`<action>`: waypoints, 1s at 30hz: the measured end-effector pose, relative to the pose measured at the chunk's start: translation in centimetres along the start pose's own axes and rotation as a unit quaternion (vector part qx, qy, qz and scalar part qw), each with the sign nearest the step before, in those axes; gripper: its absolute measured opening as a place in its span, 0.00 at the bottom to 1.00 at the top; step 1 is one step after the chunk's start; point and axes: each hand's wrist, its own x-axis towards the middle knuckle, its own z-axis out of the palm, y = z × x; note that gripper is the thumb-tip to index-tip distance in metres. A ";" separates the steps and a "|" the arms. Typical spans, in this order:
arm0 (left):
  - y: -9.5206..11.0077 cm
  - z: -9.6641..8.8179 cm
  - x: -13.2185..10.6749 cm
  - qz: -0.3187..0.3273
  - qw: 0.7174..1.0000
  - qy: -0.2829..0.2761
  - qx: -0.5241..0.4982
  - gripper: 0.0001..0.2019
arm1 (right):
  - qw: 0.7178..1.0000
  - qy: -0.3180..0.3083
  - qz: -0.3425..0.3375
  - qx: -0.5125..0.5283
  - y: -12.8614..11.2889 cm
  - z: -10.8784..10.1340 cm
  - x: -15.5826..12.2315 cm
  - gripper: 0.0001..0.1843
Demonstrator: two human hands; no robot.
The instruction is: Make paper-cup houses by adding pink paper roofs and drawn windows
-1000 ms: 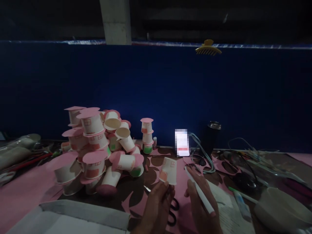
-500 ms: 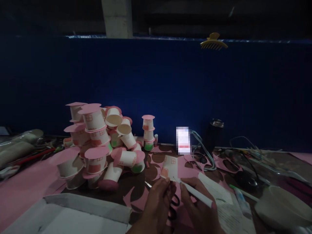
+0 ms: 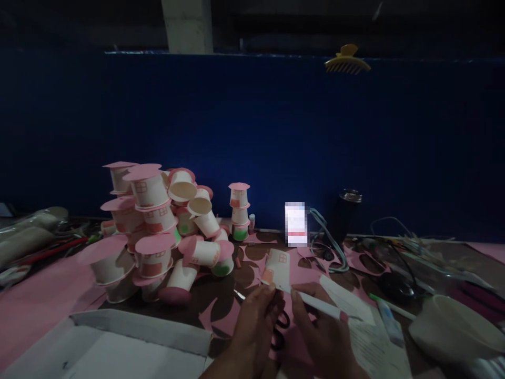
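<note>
A white paper cup [image 3: 279,266] with a window and door drawn in orange-red is tilted in front of me. My left hand [image 3: 258,318] pinches its near edge between thumb and fingers. In my right hand [image 3: 321,323] is a slim white marker [image 3: 321,305] with a pink end, its tip pointing left at the cup's lower edge. Whether the tip touches the cup I cannot tell. Scissors with black handles [image 3: 281,331] lie partly hidden beneath my left hand.
Stacked cups with pink paper tops [image 3: 150,210] stand on the left, several lying tipped. A white open box [image 3: 138,334] is near left. Pink paper scraps [image 3: 221,316], a lit phone [image 3: 295,225], a dark bottle [image 3: 347,216], printed sheets [image 3: 366,337] and a pale bowl [image 3: 453,331] surround my hands.
The marker has moved slightly left and up, its tip now closer to my left fingertips. My left hand keeps its pinch on the cup. The view has tilted slightly down.
</note>
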 end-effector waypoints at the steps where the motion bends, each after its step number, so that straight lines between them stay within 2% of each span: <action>1: 0.0 0.0 0.0 0.000 1.000 -0.002 0.000 0.04 | 1.000 -0.003 -0.012 -0.006 0.0 -0.1 0.0 0.11; 10: -0.1 -0.1 0.1 0.007 1.000 -0.025 0.004 0.06 | 0.996 0.023 -0.056 -0.060 0.7 0.5 -0.6 0.12; 17: 0.0 0.0 0.0 0.003 1.000 -0.008 0.012 0.06 | 0.987 0.002 -0.105 -0.125 0.9 0.1 -0.2 0.14; 25: -0.1 -0.1 0.2 0.001 1.000 -0.004 0.003 0.06 | 1.000 -0.001 -0.004 -0.016 -0.1 0.1 0.1 0.10; 30: -0.1 -0.2 0.2 -0.001 1.000 0.000 0.006 0.08 | 0.999 0.035 0.034 0.006 0.1 0.4 -0.1 0.11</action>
